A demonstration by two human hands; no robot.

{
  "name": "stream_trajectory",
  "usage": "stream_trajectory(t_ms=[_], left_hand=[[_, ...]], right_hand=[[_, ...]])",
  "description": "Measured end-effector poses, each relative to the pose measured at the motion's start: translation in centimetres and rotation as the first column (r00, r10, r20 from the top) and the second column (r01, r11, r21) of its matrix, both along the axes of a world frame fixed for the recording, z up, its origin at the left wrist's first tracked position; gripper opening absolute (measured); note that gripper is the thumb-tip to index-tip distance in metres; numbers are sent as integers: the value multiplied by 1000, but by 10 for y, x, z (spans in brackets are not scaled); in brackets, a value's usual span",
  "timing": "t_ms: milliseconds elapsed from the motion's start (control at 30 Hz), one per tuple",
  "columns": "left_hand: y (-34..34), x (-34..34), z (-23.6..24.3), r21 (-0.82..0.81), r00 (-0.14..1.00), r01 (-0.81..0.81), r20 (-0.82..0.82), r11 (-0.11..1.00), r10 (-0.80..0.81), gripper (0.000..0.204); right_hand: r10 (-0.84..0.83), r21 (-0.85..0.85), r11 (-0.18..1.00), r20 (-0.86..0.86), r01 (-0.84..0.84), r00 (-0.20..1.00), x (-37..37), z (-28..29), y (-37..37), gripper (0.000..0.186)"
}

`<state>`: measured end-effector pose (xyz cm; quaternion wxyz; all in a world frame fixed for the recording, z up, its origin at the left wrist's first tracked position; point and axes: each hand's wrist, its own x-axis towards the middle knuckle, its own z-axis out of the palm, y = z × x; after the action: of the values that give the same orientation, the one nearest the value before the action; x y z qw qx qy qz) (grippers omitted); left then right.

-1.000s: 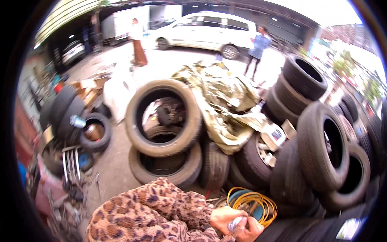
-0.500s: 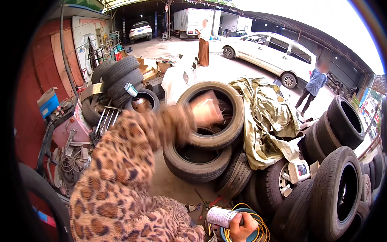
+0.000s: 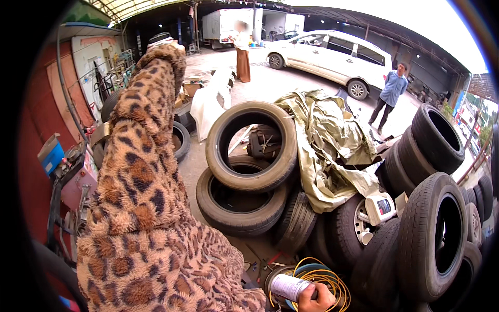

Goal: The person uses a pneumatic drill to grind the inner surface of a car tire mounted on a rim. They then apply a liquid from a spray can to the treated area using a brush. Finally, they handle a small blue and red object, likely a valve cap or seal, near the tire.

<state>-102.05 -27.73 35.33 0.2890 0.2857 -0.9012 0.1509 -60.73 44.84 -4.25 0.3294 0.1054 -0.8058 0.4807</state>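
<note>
Right hand (image 3: 321,297): fingers wrapped round one end of a labelled can (image 3: 290,287), closed on it. Can is on its side, far end pointing left, label face up. Gripping by the end leaves most of the label uncovered. It sits low in view, in front of the yellow hose coil (image 3: 340,291); can't tell if it touches that. Hose is looped, probably to keep it compact.

Left hand (image 3: 176,45): at the far end of the leopard-print sleeve (image 3: 138,171), arm stretched out up-left, well apart from the can. Cuff hides most of the hand. A dark-and-white round object (image 3: 159,38) shows beside it; can't tell if it's held, or how far the fingers are open.

Ahead: worn upper tyre (image 3: 289,140) stands tilted on the lower tyre (image 3: 226,221), which seems to prop it. Olive tarp (image 3: 327,145) is draped over the pile just right of that, likely as a cover. White jug (image 3: 380,208) rests by the rimmed wheel (image 3: 340,231), probably wedged there by the tyres around it. Large tyre (image 3: 413,244) stands nearly upright at right, seemingly leaned on its neighbours.
</note>
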Motion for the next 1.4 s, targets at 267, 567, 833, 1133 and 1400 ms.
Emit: stream_trajectory(t_ms=[267, 567, 833, 1133, 1400], left_hand=[[375, 58, -171, 685, -108, 654, -338, -323, -935, 77], [593, 282, -444, 587, -388, -9, -748, -810, -538, 78], [600, 257, -445, 394, -399, -917, -910, 62, -110, 83], [593, 194, -431, 555, -471, -809, -809, -195, -351, 100], [563, 250, -411, 582, 19, 496, -749, -644, -663, 53]], right_hand=[[-464, 291, 860, 108, 418, 879, -79, 10, -22, 22], [-866, 501, 496, 226, 710, 446, -34, 34, -61, 20], [-532, 228, 847, 369, 481, 762, -15, 64, -71, 10], [-28, 348, 937, 163, -30, 986, -76, 79, -25, 15], [-359, 500, 818, 58, 285, 931, -114, 63, -42, 18]])
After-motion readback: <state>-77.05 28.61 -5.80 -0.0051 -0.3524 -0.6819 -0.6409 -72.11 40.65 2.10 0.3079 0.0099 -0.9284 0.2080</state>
